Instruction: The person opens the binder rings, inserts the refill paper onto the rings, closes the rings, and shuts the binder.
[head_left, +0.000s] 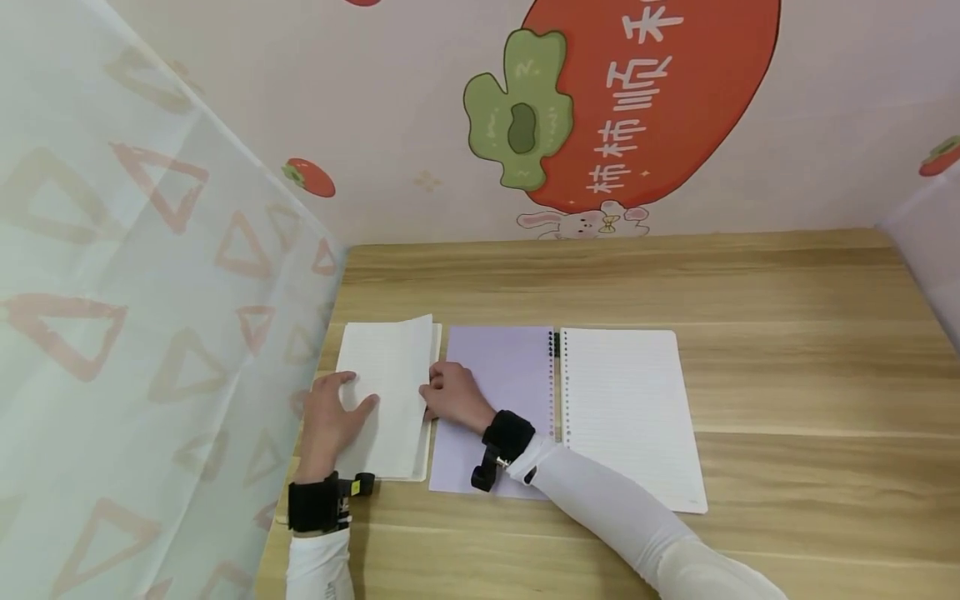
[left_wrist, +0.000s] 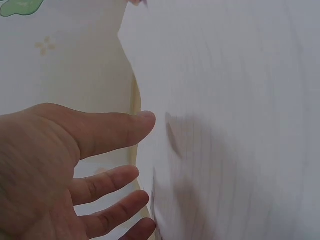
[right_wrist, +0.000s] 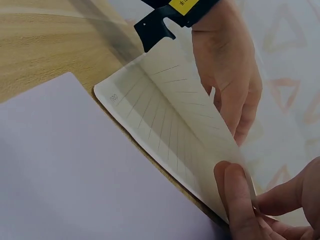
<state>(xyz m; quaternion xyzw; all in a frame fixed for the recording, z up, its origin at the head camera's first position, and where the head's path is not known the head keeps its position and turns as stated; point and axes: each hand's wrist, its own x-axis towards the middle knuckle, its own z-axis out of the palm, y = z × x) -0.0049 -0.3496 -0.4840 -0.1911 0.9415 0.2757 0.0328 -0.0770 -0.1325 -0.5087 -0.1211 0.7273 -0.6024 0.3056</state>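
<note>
A stack of white lined paper [head_left: 382, 358] lies at the left of the table, its top page lifted along the right side. My right hand [head_left: 457, 396] pinches that raised page's edge between thumb and fingers; the right wrist view shows ruled lines on the page [right_wrist: 185, 95] and on the sheet below. Over the stack's left side is my left hand [head_left: 333, 417], thumb and fingers spread apart, the thumb close over the paper. Beside the stack, under my right wrist, lies a purple sheet [head_left: 498, 358] with punched holes along its right edge.
Right of the purple sheet lies a white lined stack [head_left: 622, 400] with holes along its left edge. A short black binding piece [head_left: 557, 343] sits between them at the top. A patterned curtain [head_left: 187, 333] borders the table's left side, and a printed backdrop [head_left: 420, 125] stands behind.
</note>
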